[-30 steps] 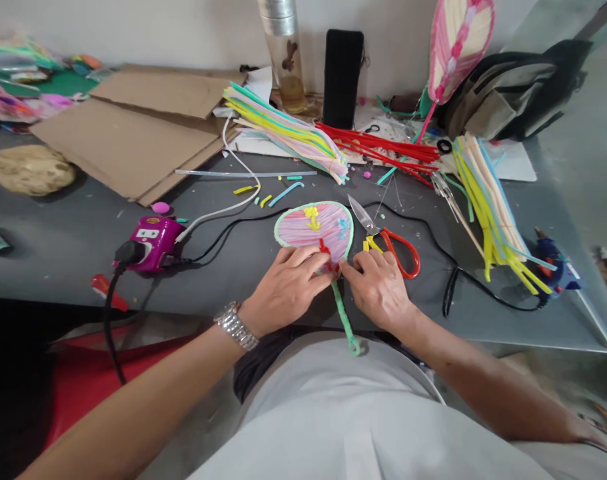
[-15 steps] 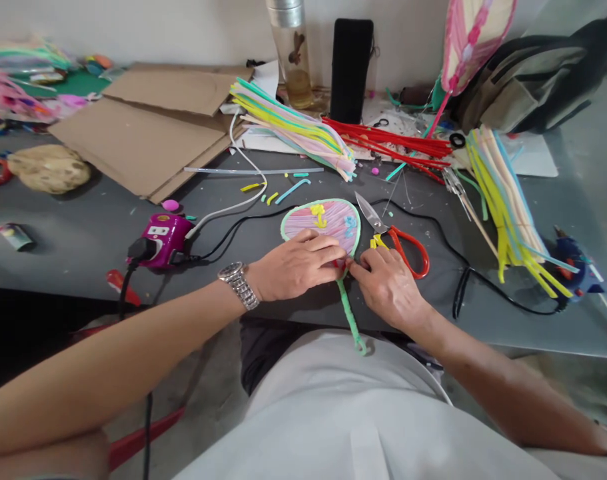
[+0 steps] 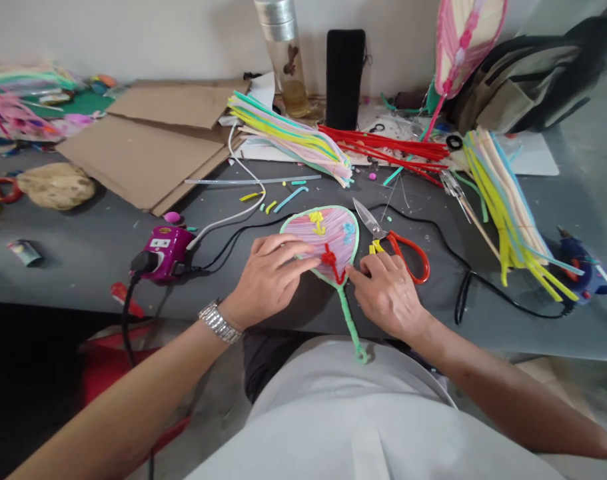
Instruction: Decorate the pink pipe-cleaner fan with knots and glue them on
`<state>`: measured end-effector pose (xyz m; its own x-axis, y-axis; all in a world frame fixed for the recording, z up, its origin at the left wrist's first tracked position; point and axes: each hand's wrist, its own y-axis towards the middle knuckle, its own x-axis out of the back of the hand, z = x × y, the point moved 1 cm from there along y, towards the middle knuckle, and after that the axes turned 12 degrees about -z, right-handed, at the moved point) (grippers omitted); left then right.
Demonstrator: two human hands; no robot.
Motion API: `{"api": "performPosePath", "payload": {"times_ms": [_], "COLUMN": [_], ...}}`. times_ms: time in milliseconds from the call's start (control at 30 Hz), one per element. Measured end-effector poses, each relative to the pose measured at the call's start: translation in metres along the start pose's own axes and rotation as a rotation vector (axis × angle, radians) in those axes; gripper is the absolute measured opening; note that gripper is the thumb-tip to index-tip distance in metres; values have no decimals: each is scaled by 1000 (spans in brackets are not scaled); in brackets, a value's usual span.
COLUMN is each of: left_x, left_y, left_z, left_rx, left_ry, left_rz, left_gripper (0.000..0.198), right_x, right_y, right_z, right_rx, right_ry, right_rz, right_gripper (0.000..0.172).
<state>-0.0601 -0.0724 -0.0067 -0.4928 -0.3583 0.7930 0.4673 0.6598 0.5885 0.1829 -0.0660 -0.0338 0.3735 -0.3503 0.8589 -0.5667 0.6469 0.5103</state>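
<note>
A small pink fan with a green rim and a green handle lies flat on the grey table. It bears a yellow, a blue and a red pipe-cleaner figure. My left hand rests on the fan's left side, fingers stretched flat toward the red figure. My right hand sits at the fan's lower right edge, its fingertips touching the rim beside the red figure. Neither hand grips anything I can make out. Red-handled scissors lie just beyond my right hand.
A purple plug adapter with black and white cables sits left. Bundles of coloured pipe cleaners and red ones lie behind; more lie right beside a blue glue gun. Cardboard, a bottle and a bag stand at the back.
My left hand has drawn back to the left off the fan's lower part, uncovering the red figure. My right hand stays at the fan's edge.
</note>
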Motion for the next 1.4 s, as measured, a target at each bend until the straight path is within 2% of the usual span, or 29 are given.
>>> {"api": "performPosePath", "payload": {"times_ms": [200,333,567,667,867,1067,1400], "left_x": [-17,-24,-23,-22,-19,-21,-24], "left_y": [-6,-7,-13,-14,-16,-15,-15], "left_z": [-11,-7,-9,-8,-3,-11,-12], "left_rx": [-10,3,25,56,106,89,30], "left_ry": [31,-2,-31,-68,-76,-7,20], "left_rz": [133,141,167,142,-16,25,89], "left_gripper": [36,33,34,35,42,38,32], "right_x": [0,-1,-5,-7,-5,-4,-4], "right_y": [4,4,2,2,6,9,18], "right_z": [8,9,6,5,1,-1,9], "right_rx": [-35,-46,-114,-166,-219,-165,48], "right_ry": [-18,-14,98,202,286,192,-20], "right_rz": [-35,-28,-57,-79,-91,-132,-14], "right_gripper": [17,19,22,19,18,18,27]}}
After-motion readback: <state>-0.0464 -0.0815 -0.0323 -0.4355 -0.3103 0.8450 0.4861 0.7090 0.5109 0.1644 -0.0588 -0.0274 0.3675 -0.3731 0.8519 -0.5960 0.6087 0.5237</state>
